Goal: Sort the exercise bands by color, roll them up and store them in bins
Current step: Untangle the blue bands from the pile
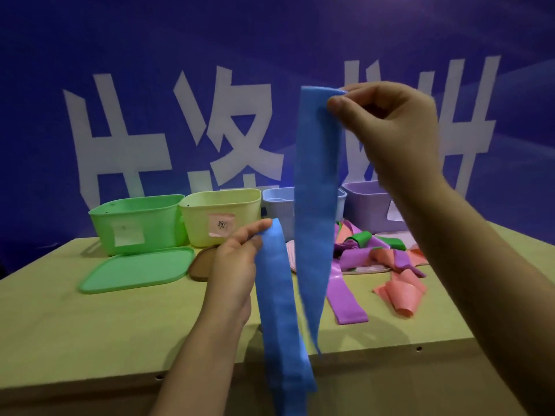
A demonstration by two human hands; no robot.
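Head view: right hand (387,124) and left hand (240,259) each pinch the blue exercise band (315,181); bring both ends level, then roll tightly above the table's front edge

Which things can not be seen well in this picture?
- Head view: the blue bin is mostly covered by the hanging blue band.
- Head view: writing on the yellow bin's label is too small and blurred to read.
- Head view: the purple bin is partly behind the right hand and its forearm.

My right hand (390,127) pinches a blue band (315,181) high. My left hand (237,259) holds its lower end above the table (90,319).
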